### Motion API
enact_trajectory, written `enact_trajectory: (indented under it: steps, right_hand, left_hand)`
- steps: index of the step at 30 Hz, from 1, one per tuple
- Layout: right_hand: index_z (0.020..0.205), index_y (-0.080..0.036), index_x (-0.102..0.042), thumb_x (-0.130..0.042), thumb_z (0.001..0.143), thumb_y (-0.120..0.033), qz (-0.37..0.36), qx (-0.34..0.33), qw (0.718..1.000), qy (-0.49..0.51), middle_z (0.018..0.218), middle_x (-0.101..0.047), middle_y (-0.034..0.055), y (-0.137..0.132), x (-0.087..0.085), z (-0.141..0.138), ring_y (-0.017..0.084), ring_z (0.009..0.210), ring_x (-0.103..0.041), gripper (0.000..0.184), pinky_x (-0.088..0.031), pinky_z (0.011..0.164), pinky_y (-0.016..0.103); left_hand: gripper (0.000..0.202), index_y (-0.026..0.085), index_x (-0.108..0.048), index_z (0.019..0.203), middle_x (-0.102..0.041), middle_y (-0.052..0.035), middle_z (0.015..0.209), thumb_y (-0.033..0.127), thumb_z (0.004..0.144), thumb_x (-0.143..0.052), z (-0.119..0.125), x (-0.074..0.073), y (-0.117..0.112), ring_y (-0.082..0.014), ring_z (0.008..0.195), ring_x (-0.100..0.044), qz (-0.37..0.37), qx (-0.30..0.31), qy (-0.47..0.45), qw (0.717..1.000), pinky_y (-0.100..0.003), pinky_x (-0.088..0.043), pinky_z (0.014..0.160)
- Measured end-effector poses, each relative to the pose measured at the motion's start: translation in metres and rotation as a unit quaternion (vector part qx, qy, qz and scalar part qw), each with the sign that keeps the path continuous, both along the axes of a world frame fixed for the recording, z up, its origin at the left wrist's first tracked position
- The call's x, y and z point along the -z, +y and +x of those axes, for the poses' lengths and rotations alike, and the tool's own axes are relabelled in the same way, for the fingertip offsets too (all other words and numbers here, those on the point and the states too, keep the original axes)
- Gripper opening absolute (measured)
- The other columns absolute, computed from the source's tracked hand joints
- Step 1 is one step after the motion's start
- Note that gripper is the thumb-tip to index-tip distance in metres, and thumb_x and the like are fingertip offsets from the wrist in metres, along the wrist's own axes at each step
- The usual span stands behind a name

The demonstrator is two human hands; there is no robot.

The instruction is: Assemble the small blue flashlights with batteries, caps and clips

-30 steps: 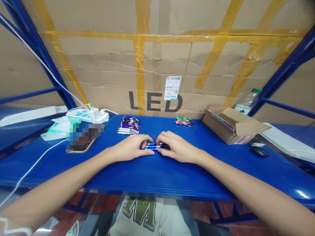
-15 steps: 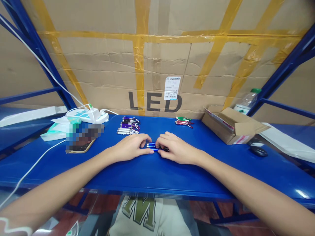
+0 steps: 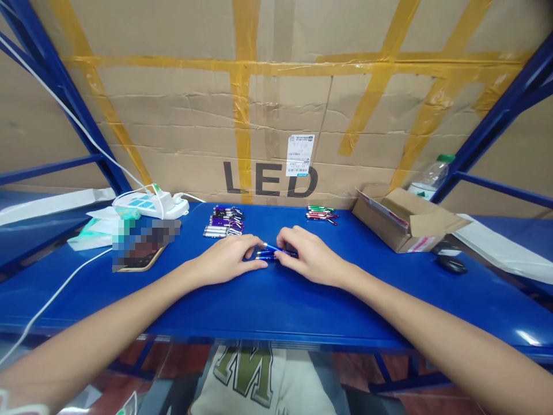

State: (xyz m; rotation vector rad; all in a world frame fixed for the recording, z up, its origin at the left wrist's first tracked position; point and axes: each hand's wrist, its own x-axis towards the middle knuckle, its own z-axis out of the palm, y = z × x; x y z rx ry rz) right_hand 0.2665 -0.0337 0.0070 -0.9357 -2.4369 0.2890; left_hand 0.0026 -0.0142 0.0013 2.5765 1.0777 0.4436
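Both my hands rest on the blue table (image 3: pixel 276 305) around a small bunch of blue keychain flashlights (image 3: pixel 266 252). My left hand (image 3: pixel 227 259) lies with fingers curled against the left end of the bunch. My right hand (image 3: pixel 306 255) pinches one blue flashlight, tilted up at its left end, over the others. Behind them sit a pile of purple and silver keychain flashlights (image 3: pixel 224 221) and a smaller group of red and green ones (image 3: pixel 321 214).
A phone (image 3: pixel 139 256) and tissue pack (image 3: pixel 101 233) lie at the left, with a white power strip (image 3: pixel 149 203) and its cable. An open cardboard box (image 3: pixel 404 219), a water bottle (image 3: pixel 430 176) and a black mouse (image 3: pixel 450 263) are at the right. A big "LED" carton stands behind.
My right hand has lifted one blue flashlight slightly off the bunch and tilted it. The hands have shifted a little away from me.
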Motion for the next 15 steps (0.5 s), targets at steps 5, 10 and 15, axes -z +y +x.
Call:
enact_trajectory:
  steps: [5,10,15]
  right_hand:
    - [0.118,-0.023,-0.058,-0.056,0.11,-0.03,-0.008,0.008,0.993,0.114,0.108,-0.068,0.0059,0.0054,0.0041,0.0014,0.022,0.097,-0.064,0.011,-0.049,0.087,0.036]
    - [0.12,-0.023,-0.059,-0.05,0.112,-0.029,0.018,0.023,0.991,0.133,0.11,-0.067,0.0068,0.0067,0.0041,0.0007,0.022,0.097,-0.064,0.014,-0.049,0.088,0.036]
    - [0.117,-0.025,-0.053,-0.049,0.111,-0.032,-0.046,0.048,0.988,0.137,0.091,-0.067,-0.0001,0.0039,0.0023,-0.0001,0.019,0.076,-0.062,0.01,-0.047,0.072,0.032]
  left_hand:
    - [0.063,0.024,-0.063,0.142,-0.068,-0.0042,0.102,0.069,0.098,-0.068,-0.0013,-0.0011,-0.0003,-0.0231,0.083,-0.063,0.001,-0.015,-0.033,0.999,-0.032,-0.042,0.074]
    - [0.059,0.022,-0.062,0.143,-0.068,-0.0055,0.104,0.066,0.104,-0.058,0.0016,-0.0016,0.0002,-0.0204,0.078,-0.059,-0.025,-0.041,-0.148,0.988,-0.034,-0.044,0.074]
    - [0.065,0.018,-0.071,0.129,-0.066,-0.006,0.096,0.073,0.107,-0.044,0.0047,-0.001,0.0088,-0.0185,0.076,-0.057,-0.095,-0.063,-0.332,0.936,-0.032,-0.043,0.069]
